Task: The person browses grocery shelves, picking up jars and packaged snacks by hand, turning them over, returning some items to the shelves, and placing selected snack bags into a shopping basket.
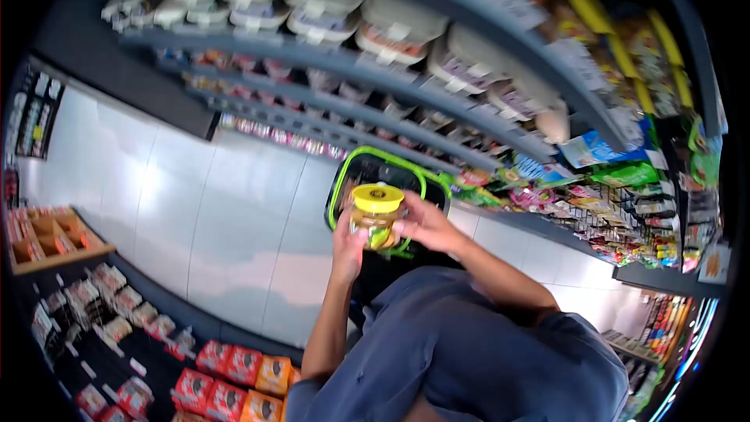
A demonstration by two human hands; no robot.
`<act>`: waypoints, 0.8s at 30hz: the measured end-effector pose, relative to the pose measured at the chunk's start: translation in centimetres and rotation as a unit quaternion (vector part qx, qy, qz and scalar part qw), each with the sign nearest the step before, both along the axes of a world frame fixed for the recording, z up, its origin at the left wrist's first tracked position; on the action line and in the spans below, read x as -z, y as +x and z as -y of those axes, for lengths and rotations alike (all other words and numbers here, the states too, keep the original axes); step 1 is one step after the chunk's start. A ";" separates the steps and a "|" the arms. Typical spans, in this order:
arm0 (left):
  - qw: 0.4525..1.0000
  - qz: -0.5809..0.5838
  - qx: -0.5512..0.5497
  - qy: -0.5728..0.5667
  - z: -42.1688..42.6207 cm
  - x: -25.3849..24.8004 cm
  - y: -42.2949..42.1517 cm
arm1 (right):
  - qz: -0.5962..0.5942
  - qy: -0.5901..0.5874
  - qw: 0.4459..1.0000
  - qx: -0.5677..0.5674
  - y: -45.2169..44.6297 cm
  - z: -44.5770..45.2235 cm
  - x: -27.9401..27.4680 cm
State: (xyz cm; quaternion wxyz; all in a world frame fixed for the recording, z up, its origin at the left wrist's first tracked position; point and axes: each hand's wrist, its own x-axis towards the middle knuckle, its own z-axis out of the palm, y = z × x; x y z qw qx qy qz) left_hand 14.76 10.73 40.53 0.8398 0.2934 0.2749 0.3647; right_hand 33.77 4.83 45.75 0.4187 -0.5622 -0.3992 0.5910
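A jar [370, 223] with a yellow lid sits between my two hands, held upright with a brown upper part and a green and yellow label showing. My left hand [347, 246] grips its left side, thumb across the front. On the other side my right hand [426, 224] closes round it, with the thumb near the label. Directly below the jar is a black shopping basket [337, 195] with a bright green rim; its contents are mostly hidden by the jar and my hands.
Long grey shelves [344, 66] carry egg cartons [394, 27] across the top. Bagged snacks [625, 172] hang at the right. Red packs [226, 400] and a wooden divided box [58, 238] stand at lower left. Pale floor tiles [234, 211] run between the displays.
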 end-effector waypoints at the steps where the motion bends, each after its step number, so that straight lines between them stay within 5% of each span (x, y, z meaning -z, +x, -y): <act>1: 0.999 -0.013 -0.024 0.040 0.2 -0.3 1.1 | 0.019 0.029 0.999 0.011 0.5 0.6 -0.8; 15: 0.943 -0.034 0.023 0.330 3.1 -17.1 16.4 | 0.150 0.284 0.922 0.216 10.6 8.7 -13.6; 17: 0.847 -0.095 -0.007 0.523 2.0 -19.8 17.3 | 0.171 0.345 0.894 0.228 11.9 8.7 -15.7; 24: 0.834 -0.054 -0.045 0.547 1.2 -29.0 19.5 | 0.242 0.496 0.784 0.285 14.2 5.0 -22.1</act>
